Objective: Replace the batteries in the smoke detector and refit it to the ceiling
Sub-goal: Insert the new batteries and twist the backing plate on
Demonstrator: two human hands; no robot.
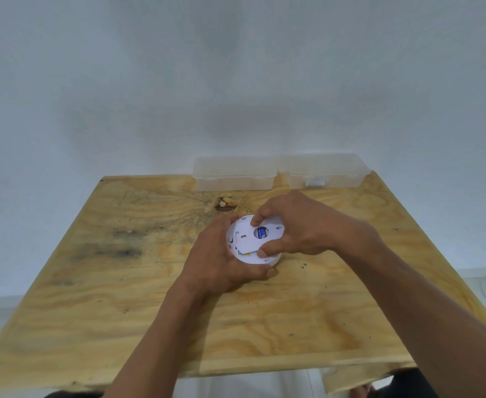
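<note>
A round white smoke detector point(246, 255) lies back side up on the plywood table point(138, 282), tilted a little toward me. My left hand point(221, 262) cups its left and lower rim. My right hand point(296, 228) grips a white mounting plate point(247, 239) laid over the detector's back, thumb at the plate's lower edge and a finger at its top. Through a round hole in the plate a blue battery point(262, 232) shows.
Two clear plastic boxes stand at the table's far edge against the white wall: one point(234, 173) at centre, one point(326, 170) to the right with a small white item inside. A dark knot point(225, 204) marks the wood behind the detector.
</note>
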